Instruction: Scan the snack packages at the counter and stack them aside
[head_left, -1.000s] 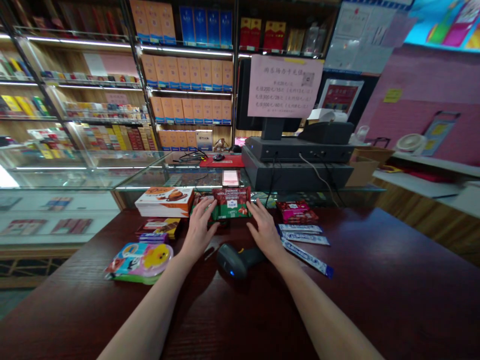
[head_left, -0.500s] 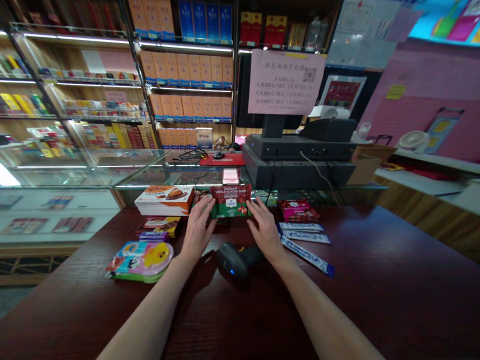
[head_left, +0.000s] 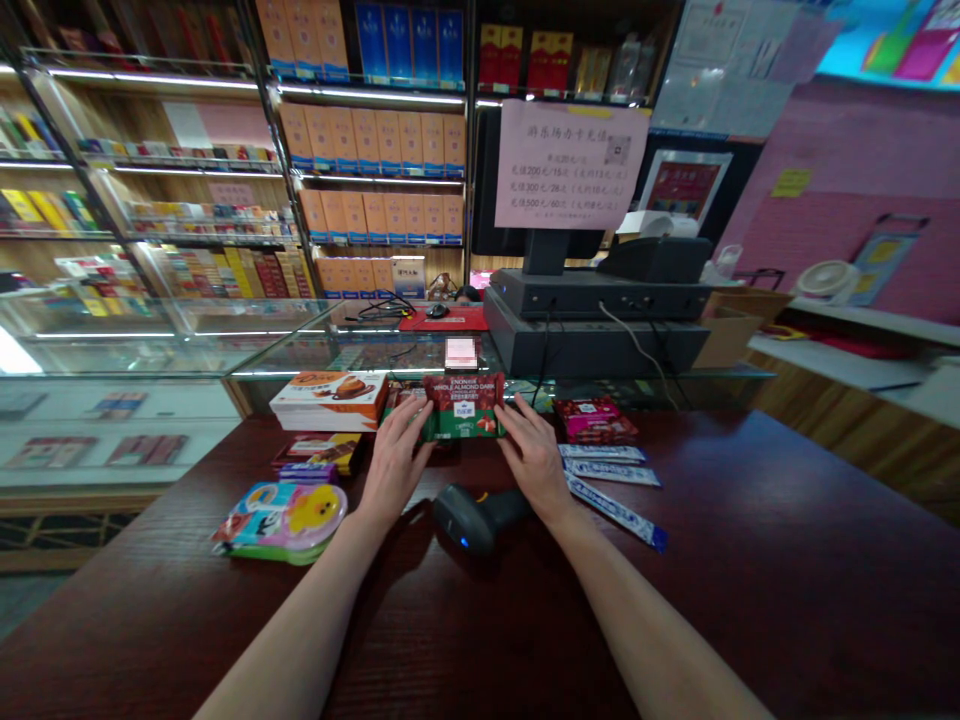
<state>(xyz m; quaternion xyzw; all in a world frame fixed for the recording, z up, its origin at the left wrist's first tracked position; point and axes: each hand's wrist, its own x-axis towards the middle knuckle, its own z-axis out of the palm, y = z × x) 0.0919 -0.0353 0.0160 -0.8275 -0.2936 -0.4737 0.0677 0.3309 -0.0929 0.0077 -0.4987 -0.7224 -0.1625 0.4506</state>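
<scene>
Between my two hands stands a brown and green packet of almond dark chocolate (head_left: 464, 408), its printed front towards me. My left hand (head_left: 396, 455) holds its left edge with the fingertips. At the right edge, the fingers of my right hand (head_left: 531, 450) press against the same packet. Part of another green and brown packet shows behind my left fingers. A black barcode scanner (head_left: 466, 520) lies on the table between my forearms, a blue light glowing on it. Just right of my right hand are several blue and white stick packets (head_left: 611, 470).
On the left are a white and orange box (head_left: 328, 402), a yellow and brown packet (head_left: 346, 453), purple packets (head_left: 306, 473) and a colourful duck-picture pack (head_left: 281, 522). A dark red packet (head_left: 595, 420) lies at right. Behind stand a glass counter (head_left: 360, 350) and a cash register (head_left: 592, 335).
The chocolate packet has shifted very slightly right and towards me, with both hands still at its edges. Everything else on the table stays in place.
</scene>
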